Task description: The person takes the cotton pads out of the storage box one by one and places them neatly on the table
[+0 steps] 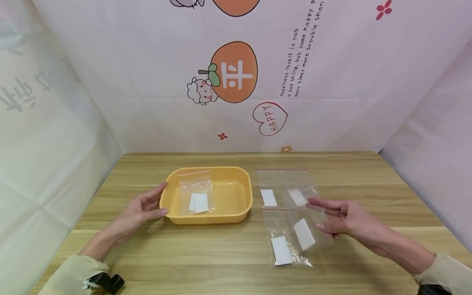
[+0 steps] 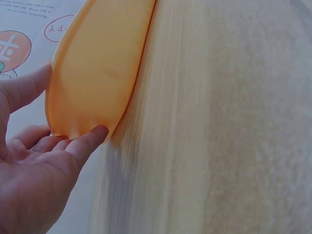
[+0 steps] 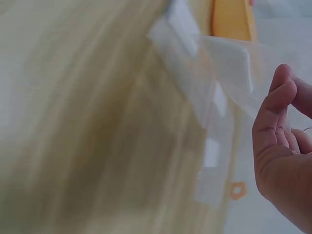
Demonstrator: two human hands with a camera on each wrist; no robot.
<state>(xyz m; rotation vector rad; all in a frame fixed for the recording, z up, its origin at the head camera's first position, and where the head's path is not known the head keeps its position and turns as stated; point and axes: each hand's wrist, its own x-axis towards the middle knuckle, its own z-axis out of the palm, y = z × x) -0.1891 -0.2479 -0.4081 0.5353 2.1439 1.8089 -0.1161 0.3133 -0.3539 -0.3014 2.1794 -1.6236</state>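
A: Which bag counts right now?
B: The clear zip bag (image 1: pixel 311 224) with a white card (image 1: pixel 304 234) inside, over the right half of the worktop (image 1: pixel 184 262), nearer its front edge than its back.
A: How is it held?
B: Between the fingertips of the right hand (image 1: pixel 348 221), a narrow pinch along its edge. It looks raised, though whether it touches the neighbouring bags (image 1: pixel 273 180) beneath, I can't tell.
A: And left of those?
B: The yellow basin (image 1: pixel 206 220), midway between the worktop's front and back edges, with a bagged pair of cards (image 1: pixel 200 203) leaning inside. The left hand (image 1: pixel 141 209) cups its left end, fingers and thumb spread wide around the rim.
A: So which step is this?
B: Picking up a bag for the basin, I'd judge. Next should be lifting it clear of the others, then over the basin's right rim, while the left hand steadies.
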